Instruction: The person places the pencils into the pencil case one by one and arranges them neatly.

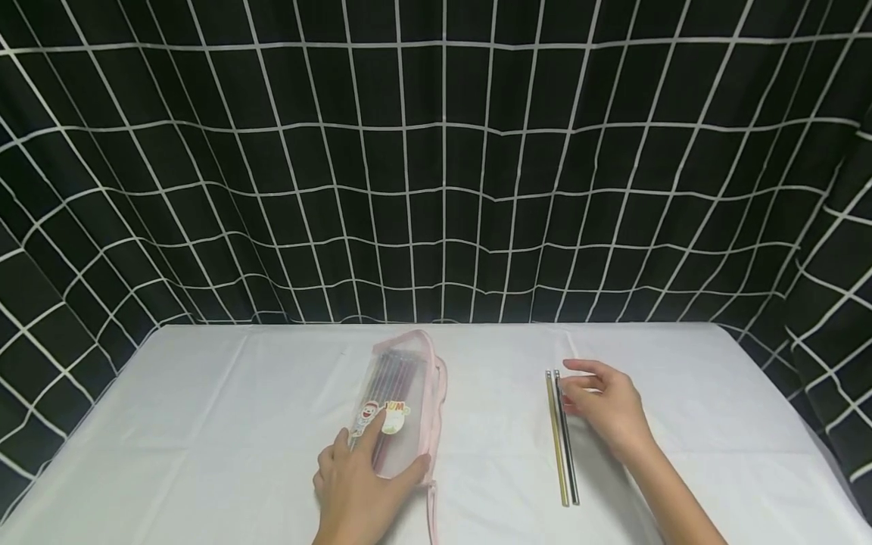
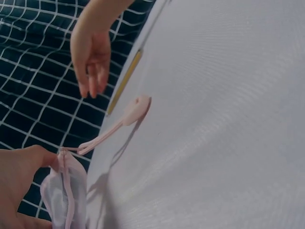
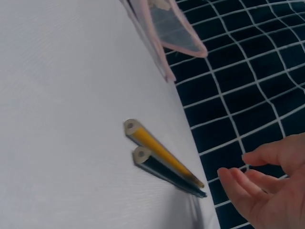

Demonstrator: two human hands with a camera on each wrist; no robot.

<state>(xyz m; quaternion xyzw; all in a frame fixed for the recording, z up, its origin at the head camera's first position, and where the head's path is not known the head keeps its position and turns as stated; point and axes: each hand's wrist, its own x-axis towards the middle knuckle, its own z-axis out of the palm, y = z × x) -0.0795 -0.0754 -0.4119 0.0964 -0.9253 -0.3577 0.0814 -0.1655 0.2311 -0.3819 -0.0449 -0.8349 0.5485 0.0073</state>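
A see-through pencil case (image 1: 410, 448) with pink edging lies left of the middle of the table, several pencils (image 1: 393, 376) visible inside under two cartoon stickers. My left hand (image 1: 361, 481) grips its near part, thumb on the right edge and fingers spread over the top. A yellow pencil (image 1: 556, 439) and a dark pencil (image 1: 568, 446) lie side by side to the right, their flat unsharpened ends (image 3: 129, 126) towards me. Beside the far end of the dark pencil hovers my right hand (image 1: 606, 401), fingers loosely bent with nothing between them.
A white cloth (image 1: 238, 424) covers the table. From the case's near corner a pink wrist strap (image 2: 136, 110) trails over the cloth. A black curtain with a white grid (image 1: 422, 166) hangs behind the table and along both sides.
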